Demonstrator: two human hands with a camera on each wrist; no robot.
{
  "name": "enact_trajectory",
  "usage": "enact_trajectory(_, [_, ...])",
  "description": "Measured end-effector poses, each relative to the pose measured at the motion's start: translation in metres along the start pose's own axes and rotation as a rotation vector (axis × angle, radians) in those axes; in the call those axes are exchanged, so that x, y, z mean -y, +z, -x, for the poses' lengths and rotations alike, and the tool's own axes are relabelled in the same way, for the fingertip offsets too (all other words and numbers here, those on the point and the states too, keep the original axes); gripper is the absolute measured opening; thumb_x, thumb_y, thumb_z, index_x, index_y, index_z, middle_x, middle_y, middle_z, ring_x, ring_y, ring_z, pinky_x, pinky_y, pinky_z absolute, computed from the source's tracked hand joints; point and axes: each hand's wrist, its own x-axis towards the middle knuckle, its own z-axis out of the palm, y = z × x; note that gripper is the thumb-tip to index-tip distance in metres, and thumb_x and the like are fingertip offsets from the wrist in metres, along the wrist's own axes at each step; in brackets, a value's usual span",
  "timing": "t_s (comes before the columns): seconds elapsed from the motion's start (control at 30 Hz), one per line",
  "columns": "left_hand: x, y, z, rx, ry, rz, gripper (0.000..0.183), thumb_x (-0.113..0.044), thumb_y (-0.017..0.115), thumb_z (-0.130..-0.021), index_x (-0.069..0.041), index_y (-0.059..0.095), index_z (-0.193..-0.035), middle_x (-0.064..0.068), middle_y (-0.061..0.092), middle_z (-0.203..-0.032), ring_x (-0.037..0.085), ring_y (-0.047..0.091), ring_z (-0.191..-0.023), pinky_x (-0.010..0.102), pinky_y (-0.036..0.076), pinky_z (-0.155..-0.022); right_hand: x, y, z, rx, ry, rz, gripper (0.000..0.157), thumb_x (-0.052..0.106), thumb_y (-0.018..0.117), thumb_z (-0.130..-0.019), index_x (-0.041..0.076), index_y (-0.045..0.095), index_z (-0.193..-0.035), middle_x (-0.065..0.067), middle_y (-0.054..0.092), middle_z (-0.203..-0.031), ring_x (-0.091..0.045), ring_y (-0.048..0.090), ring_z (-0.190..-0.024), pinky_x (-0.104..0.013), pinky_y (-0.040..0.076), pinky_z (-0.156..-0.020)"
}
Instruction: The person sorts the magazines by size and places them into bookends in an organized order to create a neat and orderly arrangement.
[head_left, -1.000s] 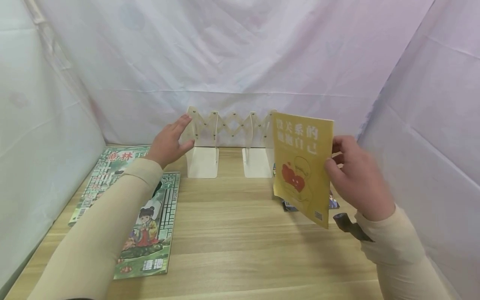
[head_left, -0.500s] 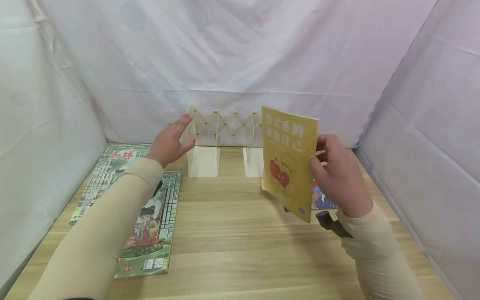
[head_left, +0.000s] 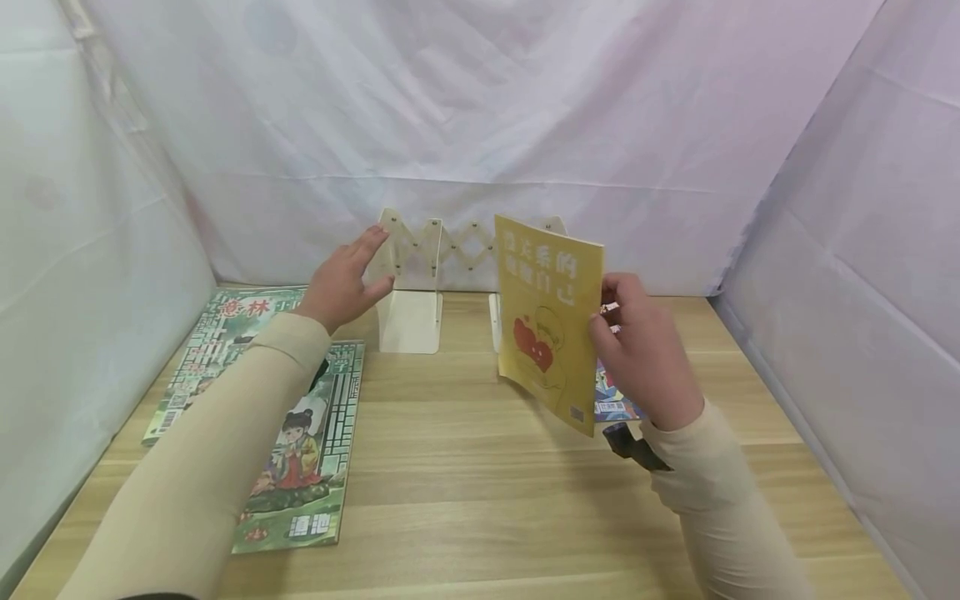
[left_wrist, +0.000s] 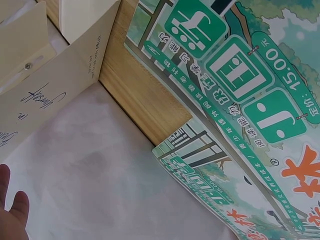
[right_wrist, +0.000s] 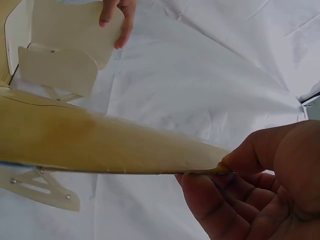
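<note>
A thin yellow book [head_left: 551, 329] with a red heart cover stands upright above the table, tilted a little. My right hand [head_left: 645, 350] pinches its right edge between thumb and fingers; the right wrist view shows the pinched edge of the yellow book [right_wrist: 115, 145]. Behind it, a cream expandable bookend [head_left: 408, 321] stands at the back, its right part mostly covered by the book. At the bookend's left end panel rests my left hand [head_left: 341, 283], fingers extended along the panel's edge. The left wrist view has lettering on that end panel [left_wrist: 55, 85].
Two green illustrated magazines, a rear one [head_left: 198, 342] and a front one [head_left: 330, 450], lie at the left, partly under my left arm. A colourful blue-purple book [head_left: 615, 404] lies on the wooden table [head_left: 450, 483] behind the yellow book. White cloth walls [head_left: 465, 100] enclose the table.
My right hand has carried the yellow book leftward, so it now covers the bookend's right part. More of the colourful book shows behind it. My left hand has stayed at the bookend.
</note>
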Motion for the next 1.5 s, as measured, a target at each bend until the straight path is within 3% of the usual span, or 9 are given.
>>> enact_trajectory(1.1, [-0.004, -0.001, 0.002, 0.007, 0.016, 0.006, 0.073, -0.031, 0.064, -0.094, -0.008, 0.031, -0.155, 0.009, 0.026, -0.162, 0.046, 0.045, -0.129, 0.060, 0.041, -0.103, -0.006, 0.084, -0.019, -0.156, 0.051, -0.070, 0.026, 0.005, 0.057, -0.096, 0.001, 0.050, -0.121, -0.017, 0.067, -0.109, -0.025, 0.069, -0.088, -0.040, 0.061, -0.068])
enact_trajectory(1.5, [-0.005, -0.002, 0.000, 0.006, 0.007, 0.000, 0.073, -0.031, 0.064, -0.094, -0.009, 0.031, -0.156, 0.009, 0.026, -0.162, 0.046, 0.045, -0.129, 0.059, 0.042, -0.103, -0.011, 0.109, -0.028, -0.300, -0.088, -0.058, 0.022, 0.001, 0.056, -0.093, -0.004, 0.053, -0.114, -0.019, 0.067, -0.104, -0.028, 0.070, -0.083, -0.040, 0.061, -0.063])
